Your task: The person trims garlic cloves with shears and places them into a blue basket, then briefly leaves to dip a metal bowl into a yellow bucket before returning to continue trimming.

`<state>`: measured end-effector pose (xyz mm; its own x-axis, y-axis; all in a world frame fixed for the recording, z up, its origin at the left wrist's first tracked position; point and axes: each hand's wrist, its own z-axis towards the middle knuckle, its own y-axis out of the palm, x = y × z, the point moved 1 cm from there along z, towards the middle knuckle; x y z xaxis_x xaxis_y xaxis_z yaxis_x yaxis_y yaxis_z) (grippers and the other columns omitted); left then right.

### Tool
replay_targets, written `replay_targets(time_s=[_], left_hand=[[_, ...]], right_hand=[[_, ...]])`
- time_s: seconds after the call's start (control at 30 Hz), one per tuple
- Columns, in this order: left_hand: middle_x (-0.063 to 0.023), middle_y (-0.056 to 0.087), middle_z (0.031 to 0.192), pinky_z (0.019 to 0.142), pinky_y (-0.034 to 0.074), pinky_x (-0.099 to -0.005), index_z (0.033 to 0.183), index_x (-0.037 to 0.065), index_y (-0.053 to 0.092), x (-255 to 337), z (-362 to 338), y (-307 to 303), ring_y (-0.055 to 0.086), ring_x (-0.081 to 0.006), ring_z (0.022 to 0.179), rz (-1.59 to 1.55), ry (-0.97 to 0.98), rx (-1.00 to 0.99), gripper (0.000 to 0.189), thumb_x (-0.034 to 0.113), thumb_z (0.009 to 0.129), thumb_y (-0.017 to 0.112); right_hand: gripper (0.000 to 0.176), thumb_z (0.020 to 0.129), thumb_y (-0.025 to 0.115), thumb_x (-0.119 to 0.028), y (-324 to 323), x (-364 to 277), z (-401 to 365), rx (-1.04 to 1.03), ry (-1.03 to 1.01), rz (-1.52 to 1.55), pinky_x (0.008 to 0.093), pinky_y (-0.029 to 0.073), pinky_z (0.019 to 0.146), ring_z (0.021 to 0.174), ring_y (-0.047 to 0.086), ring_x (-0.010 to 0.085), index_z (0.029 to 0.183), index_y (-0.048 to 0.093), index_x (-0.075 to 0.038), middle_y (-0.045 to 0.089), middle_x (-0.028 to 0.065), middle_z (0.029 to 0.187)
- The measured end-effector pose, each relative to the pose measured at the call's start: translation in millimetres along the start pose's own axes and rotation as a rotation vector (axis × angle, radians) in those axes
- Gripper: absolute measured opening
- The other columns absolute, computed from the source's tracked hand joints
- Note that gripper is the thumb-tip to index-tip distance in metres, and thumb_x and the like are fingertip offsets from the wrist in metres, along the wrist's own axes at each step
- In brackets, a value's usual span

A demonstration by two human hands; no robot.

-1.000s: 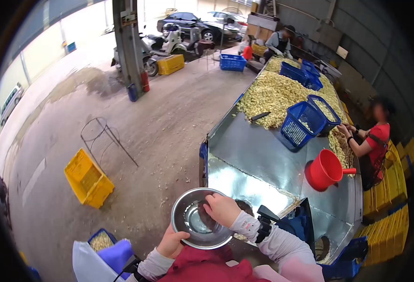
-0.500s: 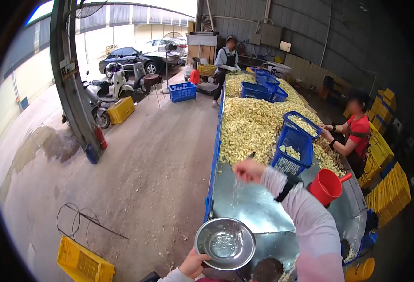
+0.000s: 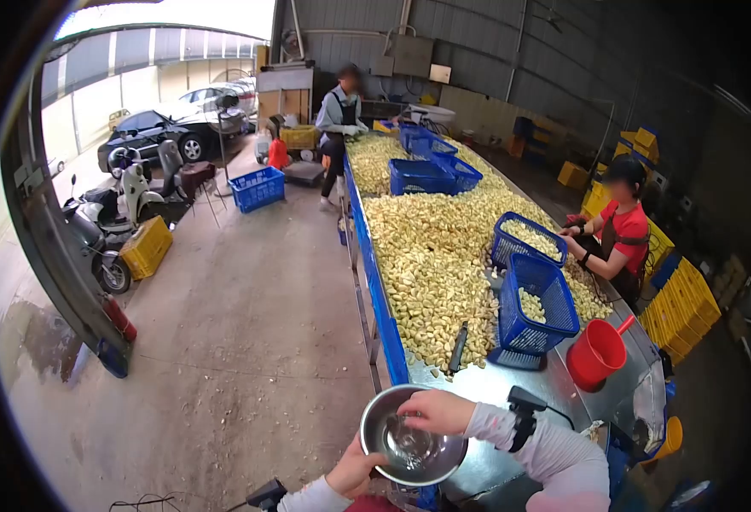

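Observation:
My left hand (image 3: 354,469) is closed on the rim of a round metal bowl (image 3: 374,427) with clear water in it. Inside the bowl's opening, my right hand (image 3: 442,411) reaches down with loosely bent fingers and nothing visible in them; the fingertips are at the water. The bowl is at the near end of a metal-topped table (image 3: 503,418). Ahead on the table lies a broad heap of pale garlic cloves (image 3: 431,282). A dark-handled tool (image 3: 458,348) rests at the heap's near edge, beside a blue brush (image 3: 516,359).
Blue baskets (image 3: 546,333) holding some cloves stand on the table, near a red dipper (image 3: 597,354). One person (image 3: 627,230) works at the right side, another (image 3: 339,115) at the far left end. Yellow crates (image 3: 682,307) are stacked right; scooters (image 3: 136,183) stand left.
My right hand has come back from above the tabletop, where water was falling from it, down into the bowl. The view has turned right, and the dark-handled tool and brush are now uncovered.

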<state>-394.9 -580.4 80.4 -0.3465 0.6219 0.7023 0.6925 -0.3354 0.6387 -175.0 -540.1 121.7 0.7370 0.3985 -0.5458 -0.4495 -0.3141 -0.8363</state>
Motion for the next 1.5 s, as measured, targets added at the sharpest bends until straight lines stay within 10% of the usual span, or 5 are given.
replay_targets(time_s=[0.3, 0.63, 0.8, 1.23, 1.5], left_hand=[[-0.0119, 0.056, 0.118, 0.086, 0.054, -0.0385, 0.131, 0.006, 0.04, 63, 180, -45, 0.06, -0.0252, 0.102, -0.077, -0.127, -0.035, 0.062, -0.016, 0.074, 0.047], [-0.0124, 0.049, 0.128, 0.093, 0.049, -0.0408, 0.139, 0.013, 0.032, 154, 335, -60, 0.053, -0.0265, 0.114, 0.044, -0.217, -0.223, 0.076, -0.019, 0.072, 0.046], [-0.0072, 0.051, 0.124, 0.091, 0.046, -0.0329, 0.14, 0.011, 0.032, 209, 394, -54, 0.052, -0.0197, 0.111, 0.004, -0.339, -0.181, 0.079, -0.019, 0.069, 0.05], [-0.011, 0.056, 0.118, 0.087, 0.052, -0.037, 0.132, 0.006, 0.04, 317, 615, -93, 0.058, -0.025, 0.107, -0.01, -0.344, -0.322, 0.066, -0.019, 0.071, 0.045], [-0.011, 0.058, 0.116, 0.077, 0.053, -0.0315, 0.134, 0.004, 0.041, 363, 670, -86, 0.06, -0.0216, 0.098, 0.141, -0.514, -0.274, 0.066, -0.015, 0.071, 0.047]], right_hand=[[0.037, 0.093, 0.051, -0.041, -39, 96, 97, -0.177, 0.654, 1.136, 0.0197, 0.025, 0.037, 0.04, 0.034, 0.0044, 0.072, 0.057, -0.011, 0.044, -0.0059, 0.055], [0.028, 0.085, 0.048, -0.027, -199, 353, 237, -0.253, 0.023, -0.403, 0.0391, 0.048, 0.06, 0.066, 0.062, 0.0207, 0.075, 0.062, -0.005, 0.063, 0.0089, 0.07], [0.024, 0.091, 0.053, -0.021, -338, 365, 318, 1.036, 0.499, 0.392, 0.0287, 0.051, 0.048, 0.052, 0.058, 0.0165, 0.105, 0.057, -0.003, 0.061, 0.0076, 0.077], [0.027, 0.094, 0.05, -0.03, -237, 381, 404, -0.063, 0.809, 1.03, 0.0224, 0.042, 0.047, 0.055, 0.05, 0.0059, 0.084, 0.061, -0.008, 0.052, -0.0023, 0.062], [0.034, 0.086, 0.057, -0.017, -504, 559, 357, 1.481, 0.988, 0.43, 0.0343, 0.053, 0.063, 0.077, 0.063, 0.0218, 0.118, 0.058, -0.004, 0.066, 0.0143, 0.094]])
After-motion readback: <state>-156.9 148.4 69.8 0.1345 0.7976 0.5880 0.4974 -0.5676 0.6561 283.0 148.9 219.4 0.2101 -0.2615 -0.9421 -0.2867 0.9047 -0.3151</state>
